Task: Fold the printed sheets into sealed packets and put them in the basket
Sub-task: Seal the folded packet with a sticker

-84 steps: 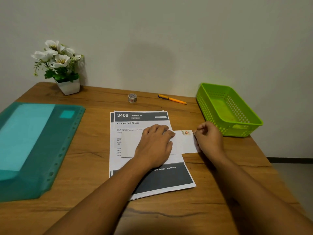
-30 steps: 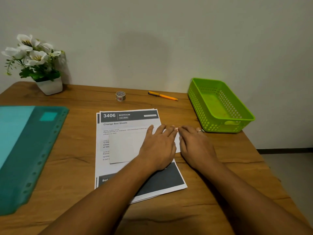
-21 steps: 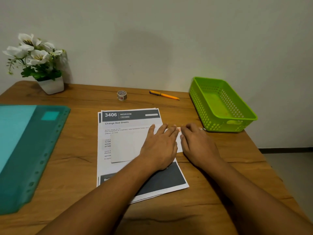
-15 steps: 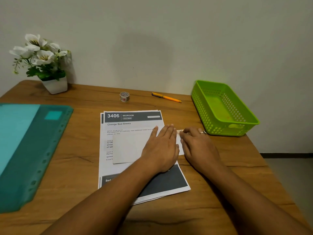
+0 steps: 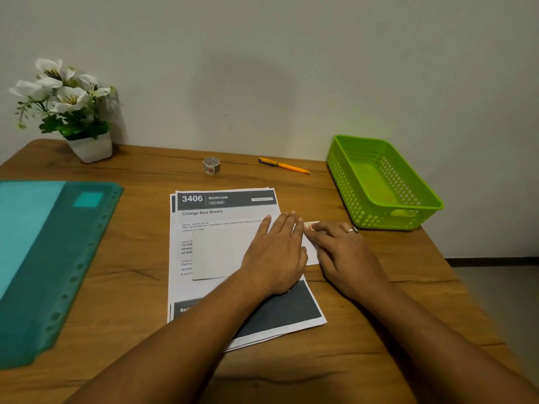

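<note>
The folded packet (image 5: pixel 221 252) lies on the printed sheets (image 5: pixel 227 205), its right edge overhanging them. The left hand (image 5: pixel 277 255) and right hand (image 5: pixel 344 258) press it with flat, straight fingers. Bare table (image 5: pixel 320 199) lies between the right hand and the green basket (image 5: pixel 344 182) beyond it.

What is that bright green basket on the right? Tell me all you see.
The green basket is rectangular, lime-coloured and looks like plastic, its walls pierced with rows of small holes, a handle slot in the near end. It stands upright on the wooden table at the far right, slightly askew; no packet shows inside. Only the table touches it; the right hand lies near, apart.
</note>
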Demonstrator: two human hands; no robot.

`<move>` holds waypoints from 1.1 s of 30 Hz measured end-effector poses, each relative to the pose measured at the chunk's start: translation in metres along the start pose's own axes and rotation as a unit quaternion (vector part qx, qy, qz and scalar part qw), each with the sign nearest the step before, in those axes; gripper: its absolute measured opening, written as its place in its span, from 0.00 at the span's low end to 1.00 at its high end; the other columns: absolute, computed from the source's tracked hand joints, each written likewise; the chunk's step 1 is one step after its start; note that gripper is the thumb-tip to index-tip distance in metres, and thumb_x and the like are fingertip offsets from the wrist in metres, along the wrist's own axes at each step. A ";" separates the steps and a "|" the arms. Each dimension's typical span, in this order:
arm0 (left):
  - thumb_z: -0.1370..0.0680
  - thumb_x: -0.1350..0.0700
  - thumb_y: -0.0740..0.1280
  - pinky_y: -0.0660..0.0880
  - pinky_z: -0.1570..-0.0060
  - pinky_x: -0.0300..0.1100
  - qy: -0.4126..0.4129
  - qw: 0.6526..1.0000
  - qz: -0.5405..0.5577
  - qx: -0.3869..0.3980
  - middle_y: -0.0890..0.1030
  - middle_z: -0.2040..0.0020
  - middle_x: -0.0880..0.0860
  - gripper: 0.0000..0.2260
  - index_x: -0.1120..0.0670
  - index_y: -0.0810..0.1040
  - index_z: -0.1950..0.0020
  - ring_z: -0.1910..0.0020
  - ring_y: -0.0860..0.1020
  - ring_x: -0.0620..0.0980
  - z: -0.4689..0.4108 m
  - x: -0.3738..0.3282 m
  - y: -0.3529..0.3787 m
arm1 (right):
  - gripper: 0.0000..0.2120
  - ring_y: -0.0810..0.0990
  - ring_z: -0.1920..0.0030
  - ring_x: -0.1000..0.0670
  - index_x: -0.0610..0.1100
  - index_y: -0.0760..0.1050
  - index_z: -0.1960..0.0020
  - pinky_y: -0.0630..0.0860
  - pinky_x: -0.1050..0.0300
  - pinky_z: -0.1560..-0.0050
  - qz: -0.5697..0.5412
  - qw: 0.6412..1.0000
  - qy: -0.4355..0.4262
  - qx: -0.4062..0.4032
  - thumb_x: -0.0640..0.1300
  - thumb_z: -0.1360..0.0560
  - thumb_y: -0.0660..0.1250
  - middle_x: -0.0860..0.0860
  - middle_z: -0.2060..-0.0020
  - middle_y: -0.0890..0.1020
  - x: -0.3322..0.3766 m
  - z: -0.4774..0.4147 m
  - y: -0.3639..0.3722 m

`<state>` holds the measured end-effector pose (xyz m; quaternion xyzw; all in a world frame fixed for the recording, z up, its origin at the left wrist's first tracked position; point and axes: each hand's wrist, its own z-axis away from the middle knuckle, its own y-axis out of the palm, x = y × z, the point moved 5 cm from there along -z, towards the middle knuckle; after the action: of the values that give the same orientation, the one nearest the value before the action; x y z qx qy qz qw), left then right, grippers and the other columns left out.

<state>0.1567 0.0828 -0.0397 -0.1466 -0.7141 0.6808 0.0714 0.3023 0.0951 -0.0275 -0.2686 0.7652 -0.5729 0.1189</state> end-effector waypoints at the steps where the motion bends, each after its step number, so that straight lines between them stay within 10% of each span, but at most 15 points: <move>1: 0.14 0.46 0.46 0.46 0.19 0.56 0.001 1.000 0.001 -0.002 0.50 0.16 0.56 0.28 0.56 0.49 0.16 0.17 0.48 0.53 0.000 0.000 0.000 | 0.20 0.76 0.41 0.44 0.49 0.78 0.29 0.77 0.46 0.46 -0.001 1.000 0.009 -0.003 0.44 0.19 0.60 0.50 0.36 0.81 0.000 0.000 0.001; 17: 0.14 0.45 0.46 0.46 0.19 0.56 0.007 1.000 0.001 0.006 0.50 0.16 0.55 0.28 0.55 0.49 0.16 0.17 0.48 0.52 0.002 0.000 -0.002 | 0.29 0.73 0.41 0.45 0.47 0.70 0.24 0.74 0.48 0.45 0.071 0.989 0.104 0.074 0.56 0.19 0.48 0.46 0.38 0.75 -0.001 -0.015 0.003; 25: 0.16 0.50 0.61 0.61 0.24 0.50 -0.026 0.973 0.203 -0.102 0.68 0.21 0.52 0.25 0.51 0.64 0.19 0.23 0.64 0.52 0.022 0.028 -0.041 | 0.29 0.68 0.35 0.45 0.47 0.65 0.21 0.70 0.46 0.37 0.047 0.987 0.129 0.080 0.58 0.17 0.48 0.47 0.31 0.72 -0.001 -0.008 0.003; 33: 0.27 0.27 0.65 0.69 0.32 0.53 -0.146 0.987 0.019 0.066 0.67 0.23 0.51 0.41 0.47 0.63 0.20 0.27 0.66 0.53 0.072 0.127 -0.070 | 0.24 0.69 0.35 0.45 0.47 0.69 0.24 0.70 0.46 0.37 0.034 0.991 0.115 0.056 0.56 0.15 0.53 0.46 0.32 0.73 -0.002 -0.007 0.000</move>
<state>0.0065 0.0513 0.0132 -0.0540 -0.6678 0.7415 -0.0372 0.3006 0.1018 -0.0261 -0.1675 0.7494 -0.6374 0.0642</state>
